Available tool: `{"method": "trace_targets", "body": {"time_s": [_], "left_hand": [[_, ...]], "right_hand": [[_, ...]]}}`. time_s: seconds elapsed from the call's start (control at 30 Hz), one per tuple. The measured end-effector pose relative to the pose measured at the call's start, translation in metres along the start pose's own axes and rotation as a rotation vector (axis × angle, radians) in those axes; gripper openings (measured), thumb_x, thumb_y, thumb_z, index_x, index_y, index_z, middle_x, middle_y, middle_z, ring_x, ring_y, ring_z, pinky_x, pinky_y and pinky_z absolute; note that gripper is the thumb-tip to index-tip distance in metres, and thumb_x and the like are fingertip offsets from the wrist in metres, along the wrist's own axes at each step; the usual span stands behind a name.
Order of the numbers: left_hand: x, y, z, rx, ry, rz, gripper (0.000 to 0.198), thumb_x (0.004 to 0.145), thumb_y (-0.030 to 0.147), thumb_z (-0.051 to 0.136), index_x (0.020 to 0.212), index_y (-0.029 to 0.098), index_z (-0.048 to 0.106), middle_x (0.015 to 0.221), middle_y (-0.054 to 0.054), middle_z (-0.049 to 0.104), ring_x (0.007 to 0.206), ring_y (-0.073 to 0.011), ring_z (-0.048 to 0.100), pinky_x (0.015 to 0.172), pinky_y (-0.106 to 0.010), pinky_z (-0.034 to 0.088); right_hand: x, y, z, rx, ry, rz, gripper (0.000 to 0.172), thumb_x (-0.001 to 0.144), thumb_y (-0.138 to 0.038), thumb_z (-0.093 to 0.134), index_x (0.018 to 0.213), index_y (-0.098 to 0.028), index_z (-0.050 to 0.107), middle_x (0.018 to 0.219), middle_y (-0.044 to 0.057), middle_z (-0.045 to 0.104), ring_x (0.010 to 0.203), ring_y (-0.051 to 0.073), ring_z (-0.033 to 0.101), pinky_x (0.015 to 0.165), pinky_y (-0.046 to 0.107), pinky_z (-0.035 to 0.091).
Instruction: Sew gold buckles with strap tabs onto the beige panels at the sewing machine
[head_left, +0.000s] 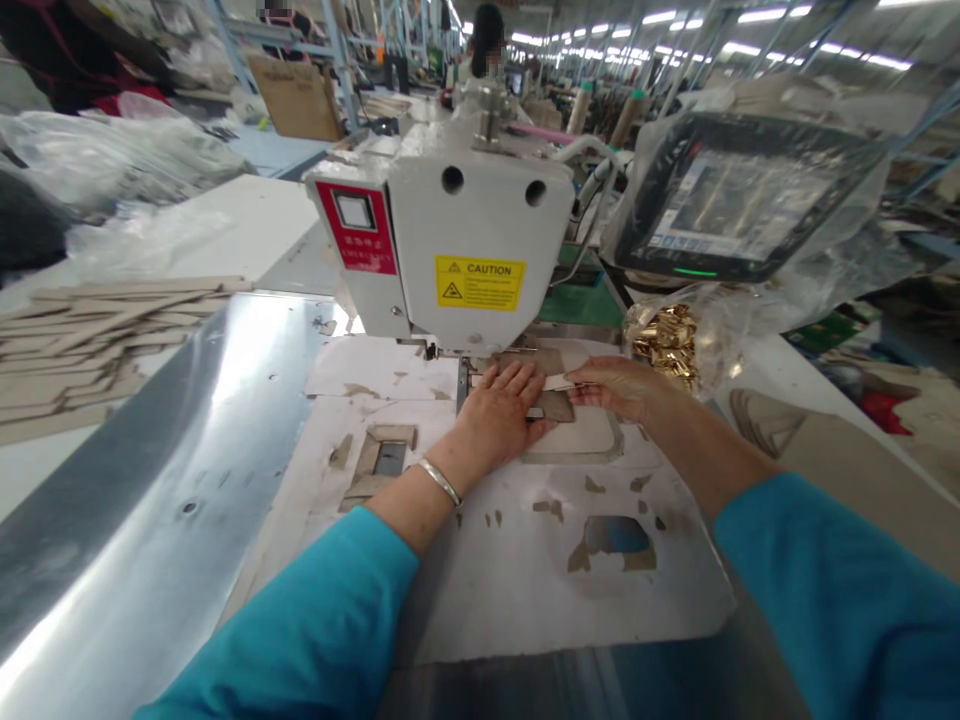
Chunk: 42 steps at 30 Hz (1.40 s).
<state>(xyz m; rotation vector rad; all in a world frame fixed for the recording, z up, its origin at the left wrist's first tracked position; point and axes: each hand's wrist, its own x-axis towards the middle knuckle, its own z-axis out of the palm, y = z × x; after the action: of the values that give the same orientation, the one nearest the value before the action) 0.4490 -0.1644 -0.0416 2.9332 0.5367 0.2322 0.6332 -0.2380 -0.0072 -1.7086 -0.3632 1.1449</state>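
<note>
My left hand [501, 405] lies flat with fingers stretched out, pressing on a tan leather piece [555, 405] under the head of the white sewing machine [457, 250]. My right hand [616, 385] comes in from the right, fingers pinched on a pale strip [556, 381] lying over that piece. Both rest on a worn white template sheet [525, 560] with cut-out windows, beside a clear plastic jig [581, 440]. A silver bangle sits on my left wrist.
A stack of tan strips [97, 340] lies at the far left. A bag of gold metal fittings [667, 340] sits right of the machine, below a plastic-wrapped control screen [739, 200]. Shiny metal table [135, 480] spreads left. Another person stands far behind the machine.
</note>
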Motion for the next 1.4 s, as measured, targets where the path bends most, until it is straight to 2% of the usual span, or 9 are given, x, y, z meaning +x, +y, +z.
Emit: {"method": "trace_targets", "body": {"time_s": [0.23,0.43,0.63,0.73,0.87,1.03,1.13,1.23,1.4], "left_hand": [[0.0,0.0,-0.001,0.014,-0.014,0.002,0.065,0.096,0.052,0.042,0.149,0.016,0.033,0.157,-0.009,0.031,0.145,-0.0258,0.026,0.12,-0.046,0.02],[-0.001,-0.001,0.0,0.012,0.004,0.008,0.064,0.096,0.053,0.042,0.148,0.016,0.036,0.156,-0.01,0.033,0.145,-0.0265,0.027,0.119,-0.046,0.02],[-0.001,0.002,0.002,0.028,0.035,0.043,0.06,0.097,0.049,0.042,0.145,0.013,0.039,0.154,-0.012,0.036,0.143,-0.0271,0.031,0.118,-0.045,0.024],[0.002,0.009,0.005,0.055,0.092,0.112,0.05,0.098,0.039,0.044,0.137,0.009,0.047,0.146,-0.014,0.048,0.137,-0.025,0.04,0.115,-0.038,0.031],[0.009,0.022,0.006,0.072,0.128,0.146,0.038,0.096,0.035,0.049,0.124,0.01,0.055,0.124,-0.012,0.06,0.117,-0.0237,0.053,0.102,-0.034,0.043],[0.001,0.024,-0.004,0.083,0.135,-0.006,0.037,0.093,0.042,0.053,0.11,0.01,0.06,0.107,-0.011,0.062,0.105,-0.0264,0.056,0.093,-0.037,0.048],[-0.016,0.014,-0.013,0.111,0.126,-0.145,0.043,0.09,0.048,0.056,0.109,0.009,0.06,0.108,-0.014,0.061,0.105,-0.029,0.057,0.092,-0.04,0.049],[-0.032,0.006,-0.016,0.12,0.125,-0.201,0.047,0.09,0.048,0.055,0.116,0.009,0.057,0.112,-0.015,0.061,0.109,-0.0293,0.057,0.097,-0.041,0.047],[-0.05,0.005,-0.007,0.075,0.128,-0.203,0.056,0.094,0.042,0.05,0.136,0.005,0.043,0.142,-0.019,0.047,0.136,-0.029,0.04,0.116,-0.043,0.03]], "right_hand": [[-0.004,-0.002,0.003,-0.116,0.062,-0.016,0.029,0.076,0.002,0.071,0.061,-0.016,0.052,0.057,0.002,0.063,0.051,0.01,0.06,0.057,0.021,0.057],[-0.001,0.002,0.007,-0.38,0.178,-0.055,0.033,0.075,-0.012,0.077,0.06,-0.019,0.048,0.042,-0.005,0.051,0.04,0.007,0.05,0.047,0.018,0.05],[-0.003,-0.004,0.003,-0.541,0.071,0.013,0.024,0.082,-0.022,0.071,0.07,-0.018,0.051,0.046,-0.004,0.056,0.035,0.006,0.046,0.04,0.018,0.044],[-0.006,-0.007,0.003,-0.523,0.012,0.028,0.023,0.084,-0.019,0.068,0.069,-0.017,0.051,0.047,-0.002,0.058,0.035,0.006,0.047,0.041,0.018,0.044],[-0.003,-0.005,0.002,-0.512,0.028,0.046,0.02,0.086,-0.014,0.062,0.071,-0.017,0.05,0.047,-0.003,0.057,0.034,0.007,0.047,0.041,0.019,0.043],[0.001,0.0,-0.001,-0.485,0.031,0.035,0.018,0.085,-0.018,0.066,0.075,-0.018,0.05,0.049,-0.002,0.059,0.036,0.008,0.05,0.042,0.02,0.045],[0.001,0.001,-0.003,-0.47,0.014,0.032,0.02,0.084,-0.019,0.067,0.073,-0.018,0.05,0.049,-0.002,0.06,0.036,0.008,0.05,0.042,0.02,0.045],[0.0,0.002,-0.003,-0.469,0.021,0.023,0.02,0.084,-0.019,0.067,0.072,-0.018,0.05,0.05,-0.002,0.06,0.035,0.009,0.05,0.041,0.02,0.044],[-0.003,0.003,-0.001,-0.447,0.037,-0.001,0.02,0.086,-0.017,0.064,0.072,-0.018,0.05,0.049,-0.003,0.059,0.035,0.008,0.049,0.042,0.02,0.043]]}}
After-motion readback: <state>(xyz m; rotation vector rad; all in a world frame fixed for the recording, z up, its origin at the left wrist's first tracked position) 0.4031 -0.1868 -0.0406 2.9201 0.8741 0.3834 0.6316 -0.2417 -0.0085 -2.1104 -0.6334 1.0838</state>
